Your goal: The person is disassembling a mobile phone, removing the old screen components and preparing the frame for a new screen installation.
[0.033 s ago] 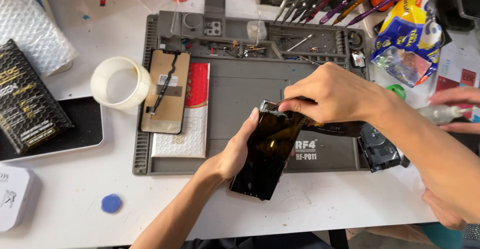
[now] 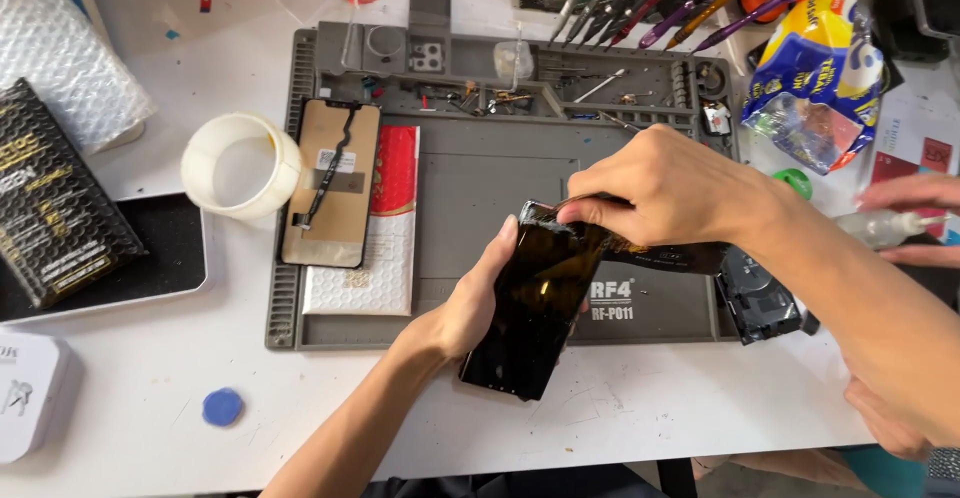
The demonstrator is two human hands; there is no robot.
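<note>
Centre frame, over a grey repair mat point(image 2: 480, 178), the left hand point(image 2: 470, 303) clamps a dark phone screen point(image 2: 535, 303) while the right hand point(image 2: 660, 183) pinches its top edge; best peeled slowly, panel steadied.

I see a dark glossy phone screen point(image 2: 535, 303) held tilted over the grey mat (both hands on it). Another screen panel point(image 2: 332, 183) lies face-down on a red-and-white padded pouch point(image 2: 385, 228); a black patterned box point(image 2: 50, 198) sits far left, a yellow-blue bag point(image 2: 815, 73) upper right.
</note>
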